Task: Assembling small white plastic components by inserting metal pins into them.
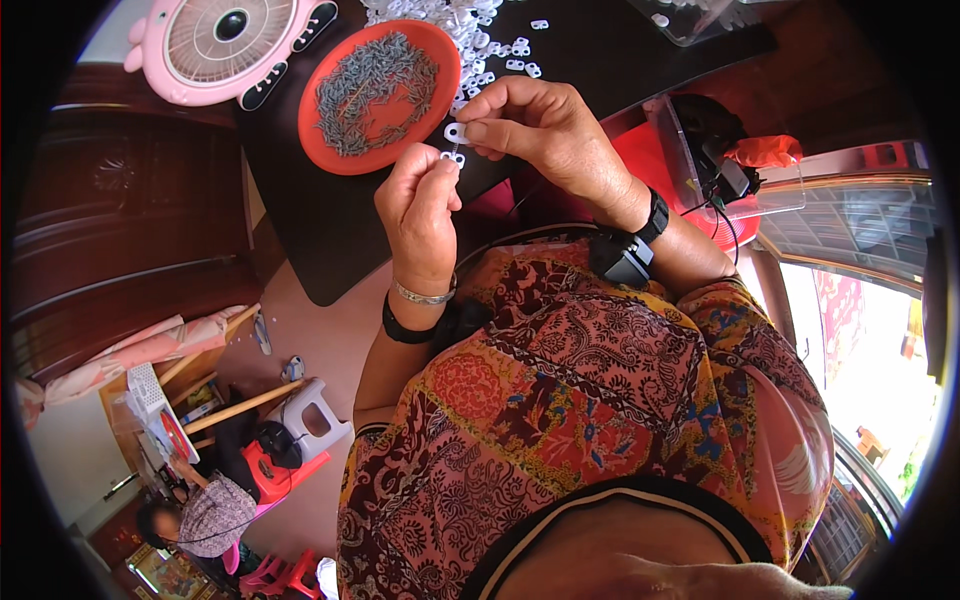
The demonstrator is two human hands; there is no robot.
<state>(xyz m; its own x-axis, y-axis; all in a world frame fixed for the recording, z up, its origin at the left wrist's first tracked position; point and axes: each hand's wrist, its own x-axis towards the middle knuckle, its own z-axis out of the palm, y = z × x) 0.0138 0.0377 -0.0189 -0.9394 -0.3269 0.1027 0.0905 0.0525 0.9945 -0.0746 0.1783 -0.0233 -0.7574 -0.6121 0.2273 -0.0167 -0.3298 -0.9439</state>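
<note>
My left hand (pixel 418 208) is closed, thumb against fingers, pinching a small white plastic piece with holes (pixel 456 160) at its fingertips. Just above it, my right hand (pixel 548 128) grips a white plastic tab (pixel 454 132) with a round dark hole between thumb and forefinger. A thin grey screw-like bit shows in the narrow gap between the two white pieces; whether it joins them I cannot tell. Left of my hands, a round orange-red dish (pixel 312 122) holds many small grey screws (pixel 372 90). A pile of small white plastic pieces (pixel 482 42) lies beyond my right hand.
The dark table (pixel 330 240) carries a pink fan (pixel 228 45) at far left and a clear container (pixel 690 18) at far right. A clear plastic bin (pixel 685 150) with black items stands at right. Lower left, a person (pixel 215 510) sits near red and grey stools (pixel 318 418).
</note>
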